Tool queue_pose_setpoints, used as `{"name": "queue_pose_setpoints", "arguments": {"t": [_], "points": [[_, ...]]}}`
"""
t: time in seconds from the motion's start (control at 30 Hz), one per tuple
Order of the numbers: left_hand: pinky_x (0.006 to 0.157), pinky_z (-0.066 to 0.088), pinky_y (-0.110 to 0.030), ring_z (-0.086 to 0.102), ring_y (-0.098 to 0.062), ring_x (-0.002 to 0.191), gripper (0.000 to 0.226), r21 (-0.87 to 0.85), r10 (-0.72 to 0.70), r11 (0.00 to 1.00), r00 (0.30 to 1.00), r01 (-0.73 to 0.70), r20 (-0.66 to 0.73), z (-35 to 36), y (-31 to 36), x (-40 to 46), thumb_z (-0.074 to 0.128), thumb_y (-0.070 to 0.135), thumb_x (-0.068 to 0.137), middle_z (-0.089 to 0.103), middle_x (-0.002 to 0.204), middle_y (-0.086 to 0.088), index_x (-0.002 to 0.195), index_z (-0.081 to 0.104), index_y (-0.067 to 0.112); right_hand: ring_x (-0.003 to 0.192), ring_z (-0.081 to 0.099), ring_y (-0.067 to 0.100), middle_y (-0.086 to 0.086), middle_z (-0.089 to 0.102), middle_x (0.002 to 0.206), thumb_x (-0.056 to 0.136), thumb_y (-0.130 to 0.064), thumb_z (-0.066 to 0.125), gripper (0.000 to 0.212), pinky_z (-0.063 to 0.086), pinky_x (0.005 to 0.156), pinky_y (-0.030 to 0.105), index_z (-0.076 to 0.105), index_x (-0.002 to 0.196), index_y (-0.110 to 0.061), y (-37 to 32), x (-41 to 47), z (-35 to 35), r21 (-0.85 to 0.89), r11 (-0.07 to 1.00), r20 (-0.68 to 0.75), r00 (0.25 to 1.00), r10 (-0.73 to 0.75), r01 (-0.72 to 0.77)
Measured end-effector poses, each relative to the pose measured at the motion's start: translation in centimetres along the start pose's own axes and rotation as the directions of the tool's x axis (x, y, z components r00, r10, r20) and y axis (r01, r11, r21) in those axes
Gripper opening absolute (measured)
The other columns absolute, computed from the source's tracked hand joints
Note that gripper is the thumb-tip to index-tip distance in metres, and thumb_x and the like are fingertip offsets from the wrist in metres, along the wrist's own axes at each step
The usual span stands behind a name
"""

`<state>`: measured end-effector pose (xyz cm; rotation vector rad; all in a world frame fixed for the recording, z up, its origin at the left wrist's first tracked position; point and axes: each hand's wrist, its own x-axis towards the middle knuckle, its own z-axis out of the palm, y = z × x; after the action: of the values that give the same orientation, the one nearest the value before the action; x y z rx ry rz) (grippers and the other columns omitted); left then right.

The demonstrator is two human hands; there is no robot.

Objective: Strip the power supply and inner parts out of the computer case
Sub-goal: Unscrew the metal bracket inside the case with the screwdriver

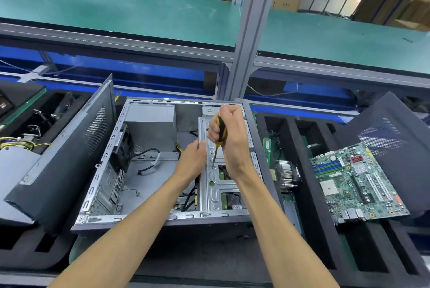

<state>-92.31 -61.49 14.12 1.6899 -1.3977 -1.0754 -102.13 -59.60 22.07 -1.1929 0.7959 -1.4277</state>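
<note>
I have my right hand (226,125) wrapped tight around the screwdriver (220,133), tip on a drive-cage (217,180) screw inside the open computer case (162,162) — my left hand (194,159) braces the cage edge, its grip hidden — power supply (151,125) still seated rear-left.

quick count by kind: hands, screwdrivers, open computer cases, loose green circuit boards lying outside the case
hands: 2 (left hand, right hand)
screwdrivers: 1 (screwdriver, in the right hand)
open computer cases: 1 (computer case)
loose circuit boards: 1 (circuit board)
total: 5
</note>
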Motion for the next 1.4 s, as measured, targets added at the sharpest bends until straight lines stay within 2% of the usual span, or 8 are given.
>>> {"name": "queue_pose_setpoints", "arguments": {"t": [0.17,0.33,0.53,0.7,0.8,1.03,1.2,1.4], "points": [[0.058,0.023,-0.034,0.031,-0.018,0.061,0.040,0.014,-0.035,0.999,0.999,0.035,0.005,0.2,0.4,0.0,0.032,0.030,0.104,0.036,0.063,0.001,0.066,0.032,0.018,0.060,0.045,0.015,-0.001,0.053,0.067,0.105,-0.039,0.035,0.045,0.037,0.058,0.028,0.063,0.076,-0.020,-0.5,0.1,-0.7,-0.001,0.999,-0.015,0.999,0.032,-0.033],[0.057,0.023,-0.035,0.031,-0.018,0.060,0.042,0.004,-0.042,0.999,0.999,0.042,0.000,0.1,0.6,-0.2,0.034,0.029,0.104,0.035,0.060,0.002,0.063,0.032,0.018,0.060,0.034,0.014,-0.002,0.041,0.066,0.098,-0.040,0.050,0.027,0.033,0.056,0.024,0.043,0.089,-0.015,-0.3,-0.3,-0.4,-0.015,1.000,0.002,1.000,0.001,-0.001],[0.056,0.020,-0.036,0.027,-0.018,0.058,0.041,-0.002,-0.029,1.000,1.000,0.029,0.009,-0.1,0.8,-0.5,0.034,0.026,0.103,0.032,0.058,0.002,0.063,0.029,0.018,0.061,0.043,0.014,-0.003,0.049,0.066,0.103,-0.035,0.038,0.035,0.037,0.059,0.028,0.066,0.089,-0.020,-0.8,0.2,-0.7,-0.057,0.998,-0.033,0.999,0.027,-0.028],[0.055,0.019,-0.033,0.026,-0.016,0.057,0.041,-0.047,-0.051,0.998,0.998,0.052,0.031,-0.2,0.7,-0.5,0.034,0.028,0.103,0.031,0.057,0.005,0.063,0.029,0.020,0.058,0.037,0.015,0.000,0.044,0.065,0.097,-0.043,0.053,0.031,0.032,0.056,0.030,0.043,0.089,-0.016,-0.7,0.2,-0.7,-0.051,0.998,-0.019,0.999,0.037,-0.038],[0.056,0.018,-0.033,0.024,-0.015,0.057,0.037,-0.120,-0.139,0.982,0.989,0.145,0.052,-0.2,0.8,-0.3,0.037,0.032,0.100,0.028,0.055,0.009,0.066,0.029,0.021,0.070,0.053,0.016,0.001,0.061,0.076,0.098,-0.045,0.051,0.029,0.043,0.069,0.035,0.064,0.085,-0.023,-0.6,0.1,-1.1,-0.118,0.993,-0.039,0.999,0.027,-0.032],[0.106,0.047,-0.050,0.063,-0.032,0.104,0.049,-0.215,-0.322,0.913,0.937,0.346,0.139,-1.4,-0.5,0.7,0.056,0.051,0.095,0.067,0.104,-0.010,0.108,0.067,0.005,0.063,0.042,0.013,-0.002,0.049,0.068,0.096,-0.048,0.052,0.029,0.037,0.064,0.029,0.052,0.088,-0.019,-0.8,-0.3,-0.9,-0.062,0.997,-0.052,0.998,0.046,-0.049],[0.100,0.051,-0.044,0.068,-0.030,0.099,0.044,-0.256,-0.307,0.906,0.939,0.339,0.157,-1.3,-0.3,0.7,0.060,0.047,0.096,0.074,0.102,-0.010,0.102,0.071,0.006,0.070,0.052,0.014,-0.003,0.058,0.071,0.103,-0.045,0.038,0.042,0.042,0.074,0.036,0.072,0.084,-0.028,-0.9,-0.4,-1.5,-0.079,0.995,-0.069,0.996,0.051,-0.057],[0.091,0.053,-0.039,0.066,-0.024,0.083,0.035,-0.291,-0.280,0.903,0.947,0.315,0.156,-1.3,0.1,0.4,0.060,0.042,0.097,0.074,0.093,-0.007,0.101,0.072,0.009,0.063,0.044,0.014,-0.002,0.051,0.068,0.096,-0.049,0.051,0.036,0.037,0.064,0.031,0.044,0.091,-0.014,-0.8,-0.4,-1.3,-0.058,0.996,-0.093,0.994,0.063,-0.068]]}}
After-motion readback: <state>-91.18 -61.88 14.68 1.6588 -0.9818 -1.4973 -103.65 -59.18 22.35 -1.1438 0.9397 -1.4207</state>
